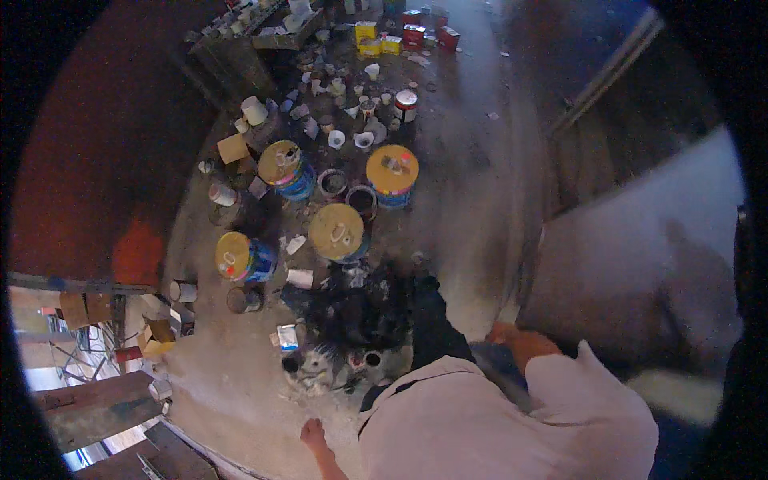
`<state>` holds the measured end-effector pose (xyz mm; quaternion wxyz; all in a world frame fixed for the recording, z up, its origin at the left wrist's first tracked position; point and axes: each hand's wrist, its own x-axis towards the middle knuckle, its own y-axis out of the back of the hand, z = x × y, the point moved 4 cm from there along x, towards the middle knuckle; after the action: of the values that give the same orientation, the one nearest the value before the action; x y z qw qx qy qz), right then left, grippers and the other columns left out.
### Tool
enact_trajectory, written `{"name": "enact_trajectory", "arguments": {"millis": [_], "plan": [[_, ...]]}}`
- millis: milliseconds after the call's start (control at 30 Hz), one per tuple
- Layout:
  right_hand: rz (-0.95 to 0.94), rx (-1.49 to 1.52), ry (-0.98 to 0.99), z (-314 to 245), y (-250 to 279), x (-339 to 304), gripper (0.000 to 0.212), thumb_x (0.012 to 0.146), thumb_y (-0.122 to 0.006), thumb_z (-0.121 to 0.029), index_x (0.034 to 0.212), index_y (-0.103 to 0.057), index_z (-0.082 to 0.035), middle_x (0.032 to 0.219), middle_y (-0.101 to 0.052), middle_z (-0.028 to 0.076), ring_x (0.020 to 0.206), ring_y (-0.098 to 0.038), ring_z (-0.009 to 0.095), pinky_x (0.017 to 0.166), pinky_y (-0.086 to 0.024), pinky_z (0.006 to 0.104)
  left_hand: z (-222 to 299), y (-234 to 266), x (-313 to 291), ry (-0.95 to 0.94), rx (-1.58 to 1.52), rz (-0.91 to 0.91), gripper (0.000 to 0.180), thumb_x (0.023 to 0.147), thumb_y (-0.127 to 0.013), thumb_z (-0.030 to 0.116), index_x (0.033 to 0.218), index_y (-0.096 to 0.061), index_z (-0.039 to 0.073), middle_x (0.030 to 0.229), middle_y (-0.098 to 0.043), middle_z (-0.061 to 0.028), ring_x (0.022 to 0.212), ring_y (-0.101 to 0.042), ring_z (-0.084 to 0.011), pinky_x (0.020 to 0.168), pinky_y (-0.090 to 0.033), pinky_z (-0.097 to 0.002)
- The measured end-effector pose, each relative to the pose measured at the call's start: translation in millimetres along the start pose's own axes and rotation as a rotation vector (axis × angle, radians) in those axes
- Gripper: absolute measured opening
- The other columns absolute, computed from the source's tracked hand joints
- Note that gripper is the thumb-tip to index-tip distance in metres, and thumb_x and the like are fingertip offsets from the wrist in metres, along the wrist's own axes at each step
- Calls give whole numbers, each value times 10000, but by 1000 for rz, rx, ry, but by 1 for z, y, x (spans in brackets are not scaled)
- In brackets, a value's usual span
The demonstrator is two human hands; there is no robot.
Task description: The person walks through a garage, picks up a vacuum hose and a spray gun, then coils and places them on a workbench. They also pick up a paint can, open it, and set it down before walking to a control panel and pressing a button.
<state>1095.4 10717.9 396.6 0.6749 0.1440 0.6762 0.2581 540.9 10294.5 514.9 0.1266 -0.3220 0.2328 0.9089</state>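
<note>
Left hand (313, 434), finger spread unclear, blue-white packet (288, 338) ahead, slightly left, apart

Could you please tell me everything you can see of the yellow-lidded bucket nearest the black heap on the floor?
The bucket is round and bulky, its lid a dull yellow with a pale loop-shaped detail and a small dark spot. Below the lid, a strip of bluish side shows; whether it is metal or plastic I cannot tell. It looks closed and upright on the floor, between an open pail and the black heap. Contact with either is unclear.
</note>
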Motion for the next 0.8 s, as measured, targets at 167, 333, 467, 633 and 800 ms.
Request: {"name": "enact_trajectory", "arguments": {"millis": [167,333,467,633,800], "plan": [[-64,107,246,0,139,103,494,855,-606,-389,1124,-646,24,1063,-681,199,971,-646,374,863,-504,455,27,-185,28,-271,1814,-226,199,908,-573,304,917,-672,132,856,-690,-61,750,-648,-263,660,-486,-395],[208,547,133,-27,419,184,454,915,-597,-369,1035,-636,68,930,-685,230,886,-662,369,792,-507,425,173,-507,73,-370,760,-307,306,884,-632,293,987,-683,10,991,-702,-167,876,-668,-326,780,-490,-415],[386,580,287,-60,571,255,403,942,-594,-339,1030,-632,53,927,-690,171,858,-655,263,785,-498,388,237,-760,103,-526,587,-544,377,882,-638,330,1051,-640,-8,1006,-692,-178,954,-658,-332,833,-493,-422],[175,746,333,-82,597,398,338,917,-620,-313,950,-630,23,886,-665,187,870,-650,298,784,-491,414,216,-961,159,-230,632,-325,347,855,-639,290,1072,-602,23,1059,-671,-167,1011,-633,-369,873,-493,-446],[-35,640,310,-100,568,568,246,910,-622,-268,881,-613,-23,874,-663,176,883,-650,315,776,-510,407,181,-1057,210,-241,765,51,379,817,-666,221,1117,-557,16,1164,-633,-169,1050,-614,-351,868,-484,-457]]}}
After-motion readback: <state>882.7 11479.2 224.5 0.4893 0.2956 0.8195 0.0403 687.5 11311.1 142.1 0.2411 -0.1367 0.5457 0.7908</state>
